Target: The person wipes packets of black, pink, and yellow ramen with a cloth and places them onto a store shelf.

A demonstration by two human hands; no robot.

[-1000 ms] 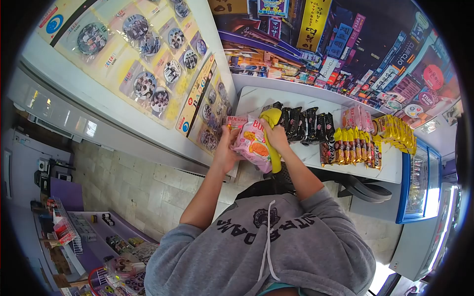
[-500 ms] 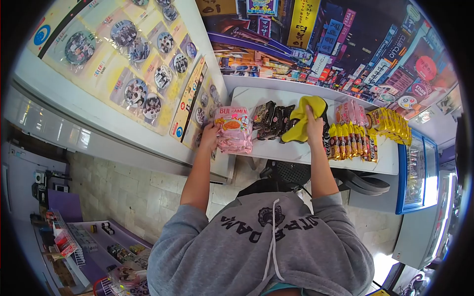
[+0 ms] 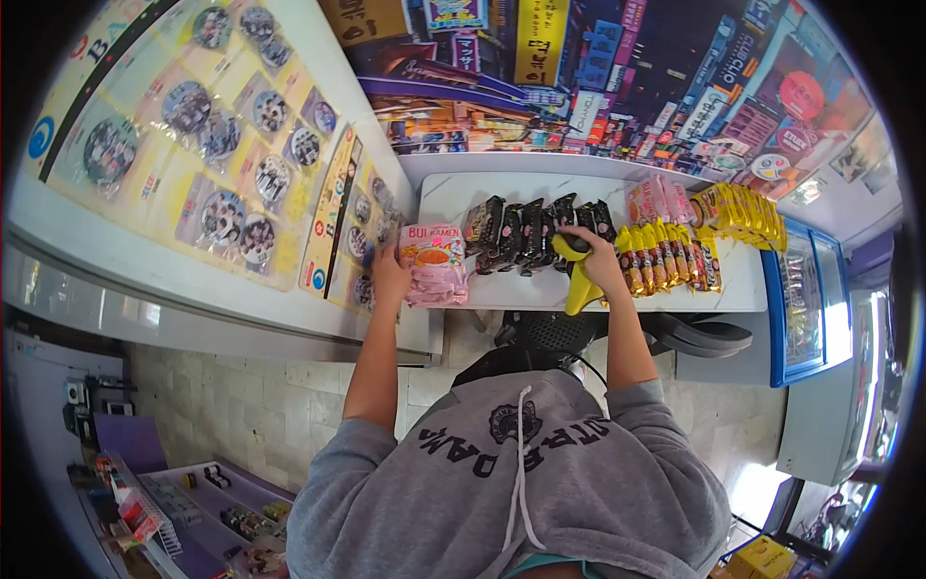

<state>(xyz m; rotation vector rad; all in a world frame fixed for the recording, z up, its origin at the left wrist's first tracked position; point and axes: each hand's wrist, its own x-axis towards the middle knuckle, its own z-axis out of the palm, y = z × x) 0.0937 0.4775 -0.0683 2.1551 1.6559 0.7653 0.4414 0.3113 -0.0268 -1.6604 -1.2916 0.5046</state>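
Along the white, marble-look table (image 3: 526, 293), pink plastic ramen packs (image 3: 437, 262) sit at nine o'clock. The left hand (image 3: 392, 276) touches their side; I can't tell if it grips. The right hand (image 3: 602, 262) is closed on a soft yellow cloth (image 3: 583, 290) at six o'clock. Best push gently (dry noodles crumble!) and bunch the cloth so it won't knock the shiny black packs (image 3: 511, 232).

Single head-worn camera, looking forward and steeply down over both forearms (image 3: 374, 372).
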